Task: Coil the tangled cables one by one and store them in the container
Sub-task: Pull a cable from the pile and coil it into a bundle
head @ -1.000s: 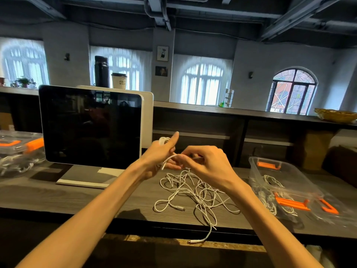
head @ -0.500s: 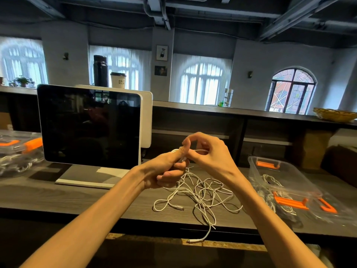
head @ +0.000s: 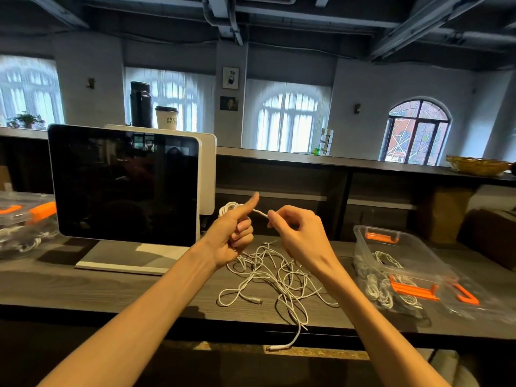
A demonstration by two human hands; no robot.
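Thin white cable (head: 261, 213): coil now wound round left hand (head: 233, 236), fingers curled on it; tail pinched by right hand (head: 300, 238), drawn apart since a moment ago (nearly coiled), left of clear plastic container (head: 396, 254).

Place: café or shop counter
Signs: point-of-sale screen (head: 124, 185) near left; takeaway cup (head: 166, 117) on far ledge; arched windows (head: 285, 122) beyond

A dark wood-grain worktop (head: 117, 286) carries a monitor (head: 125, 185) at 10 o'clock, tangled white cables (head: 268, 277) at centre, a clear container (head: 391, 255) at 3 o'clock, and its orange-handled lid (head: 458, 297) just beside it.
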